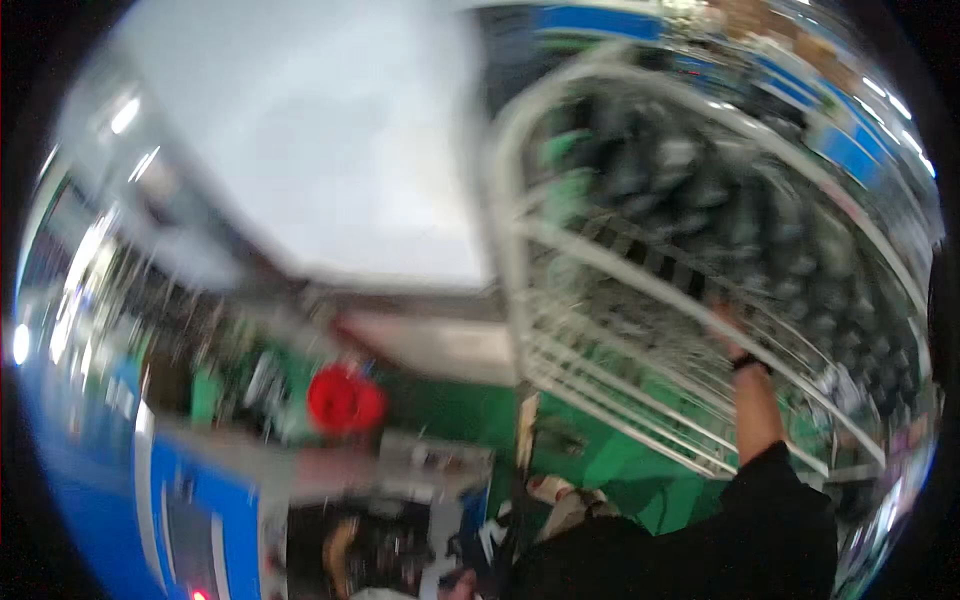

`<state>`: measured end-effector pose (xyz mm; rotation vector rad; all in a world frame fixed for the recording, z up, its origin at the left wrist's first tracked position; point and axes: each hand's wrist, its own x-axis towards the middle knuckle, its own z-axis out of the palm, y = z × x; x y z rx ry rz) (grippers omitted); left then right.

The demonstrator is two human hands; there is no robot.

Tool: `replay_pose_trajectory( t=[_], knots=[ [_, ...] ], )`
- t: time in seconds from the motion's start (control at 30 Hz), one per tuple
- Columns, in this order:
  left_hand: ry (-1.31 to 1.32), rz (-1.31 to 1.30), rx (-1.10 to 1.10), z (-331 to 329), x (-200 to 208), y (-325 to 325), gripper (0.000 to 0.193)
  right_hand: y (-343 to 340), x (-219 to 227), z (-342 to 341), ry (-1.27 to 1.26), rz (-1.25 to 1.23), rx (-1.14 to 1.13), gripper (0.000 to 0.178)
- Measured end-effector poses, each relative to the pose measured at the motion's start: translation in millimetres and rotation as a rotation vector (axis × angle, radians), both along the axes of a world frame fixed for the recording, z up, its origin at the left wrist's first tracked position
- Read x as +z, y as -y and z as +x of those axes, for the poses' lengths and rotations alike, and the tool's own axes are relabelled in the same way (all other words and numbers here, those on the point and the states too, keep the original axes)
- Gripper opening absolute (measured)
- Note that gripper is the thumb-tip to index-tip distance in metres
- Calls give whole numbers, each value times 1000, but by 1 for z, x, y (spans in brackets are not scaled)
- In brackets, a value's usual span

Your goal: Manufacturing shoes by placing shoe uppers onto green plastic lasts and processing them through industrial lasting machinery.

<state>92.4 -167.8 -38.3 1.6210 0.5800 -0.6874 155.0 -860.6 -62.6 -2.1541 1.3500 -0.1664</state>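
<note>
My right arm, in a black sleeve with a dark band (750, 362) at the wrist, reaches out to a white tubular metal rack (620, 268). My right hand (726, 322) is at the rack's long rail, but motion smears its fingers, so I cannot tell whether they grip it. Many dark, rounded, lumpy pieces (700, 185) fill the rack beyond the hand. At the bottom edge a small skin-coloured patch, seemingly my left hand (460, 585), shows beside dark items; its fingers are hidden.
A large white panel or surface (330, 140) takes up the upper left. A red round container (345, 398) stands left of centre on the green floor (640, 490). Lower left is a blue cabinet-like unit (235, 510) beside an open dark box (370, 545). Blue-edged workstations (850, 145) line the far right.
</note>
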Motion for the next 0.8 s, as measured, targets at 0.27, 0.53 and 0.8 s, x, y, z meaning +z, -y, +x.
replay_pose_trajectory(
  t=[0.27,0.53,0.8],
  knots=[
    [407,-365,801,-183,14,-189,50,-344,45,82,519,-47,847,28],
    [-100,960,631,-348,-151,-353,39,-770,197,36,1275,-59,1952,38],
    [-94,1066,566,-250,-111,-464,42,-892,128,45,1160,-702,1625,54]
  ],
)
